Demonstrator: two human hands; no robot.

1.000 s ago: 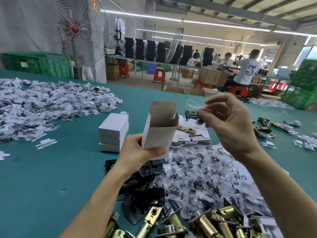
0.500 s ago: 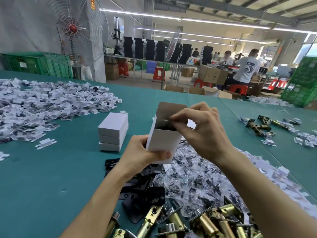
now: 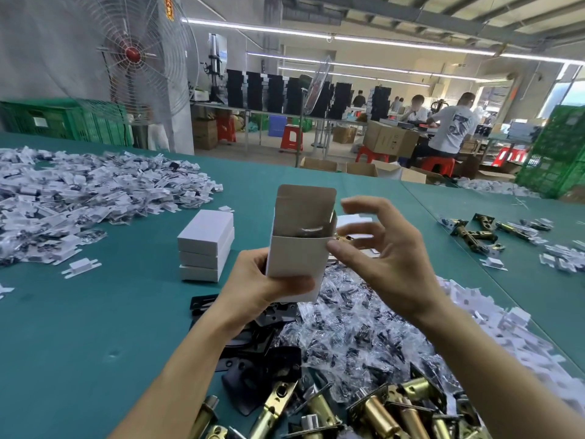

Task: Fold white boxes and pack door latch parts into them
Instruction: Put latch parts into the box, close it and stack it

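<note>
Gripping the white box (image 3: 297, 258) round its lower half with the left hand (image 3: 262, 283), thumb laid across the front face, fingers behind. Held upright above the green table (image 3: 79, 327), top open, brown-lined lid flap standing up at the back. Inside, just below the rim, something dark and glossy, too dim to name. Just right of the box, hovering with the right hand (image 3: 383, 251) spread and loosely curved, holding nothing; thumb tip at the box's upper right corner, touching or barely clear, hard to say. Left of the box, standing on the table: a stack of three closed white boxes (image 3: 205, 248). Farther left of the box, strewn wide: a heap of white packets (image 3: 79, 198). Beneath and right of the box, heaped: clear bags of small dark screws (image 3: 351, 321). Below the box, toward the camera: black plates (image 3: 262, 372), then brass latch bolts (image 3: 380, 410). Well to the right of the box, scattered: a few more brass latches (image 3: 474, 231).
</note>
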